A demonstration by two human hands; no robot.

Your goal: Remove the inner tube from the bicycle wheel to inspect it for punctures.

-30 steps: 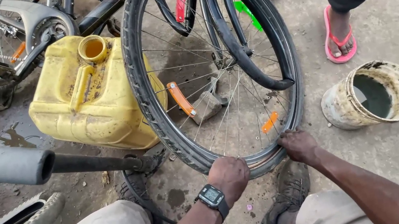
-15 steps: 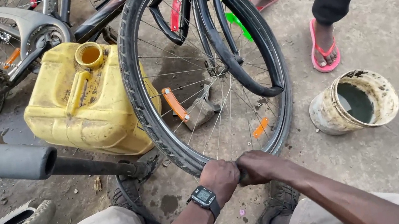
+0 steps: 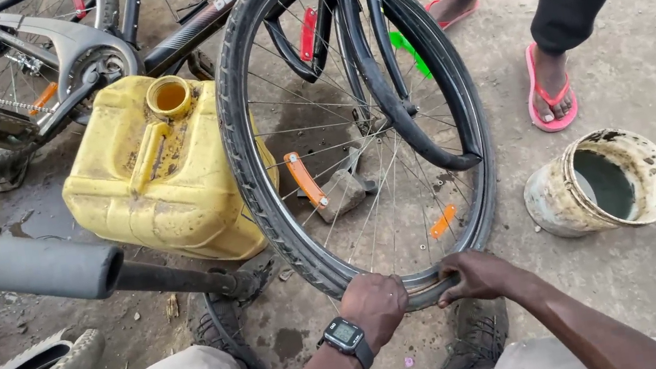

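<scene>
Both hands on wheel (image 3: 357, 145), yellow jerrycan (image 3: 160, 176) uncapped, bucket (image 3: 599, 181) of murky water

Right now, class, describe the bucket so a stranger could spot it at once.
Start at the bicycle wheel that the left hand and right hand grip. Right of it, on the ground, stands a grimy cream bucket, the only open round container holding liquid.

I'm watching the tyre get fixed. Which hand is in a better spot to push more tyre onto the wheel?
Probably the right hand. Its fingers curl over the tyre where it lifts off the rim, while the left hand rests as a fist on the seated part.
</scene>
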